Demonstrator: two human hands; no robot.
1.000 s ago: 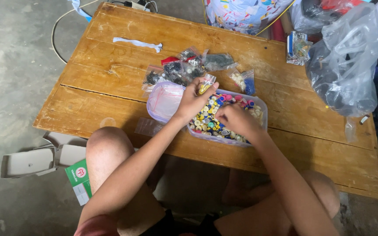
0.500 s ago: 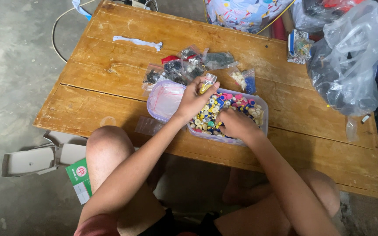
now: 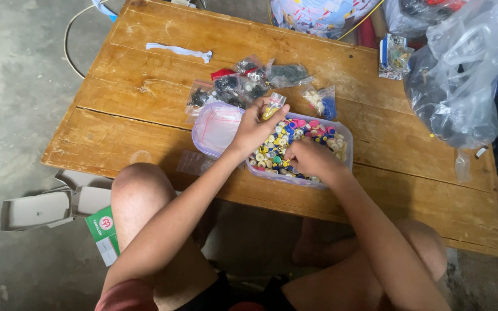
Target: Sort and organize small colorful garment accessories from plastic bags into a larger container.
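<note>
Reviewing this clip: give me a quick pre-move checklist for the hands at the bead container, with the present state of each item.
1. Left hand holds a small clear bag above the container: ok.
2. Bag mouth open: cannot tell.
3. Right hand down among the mixed coloured pieces: ok.
4. Piece pinched in right fingers: cannot tell, hidden.
5. Plastic container fully on the wooden table, not overhanging: ok.
6. Filled small bags lie behind the container, apart from both hands: ok.

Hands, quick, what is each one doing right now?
Left hand: closed on a small clear bag.
Right hand: in the tub of coloured caps; grip cannot be told.
</note>
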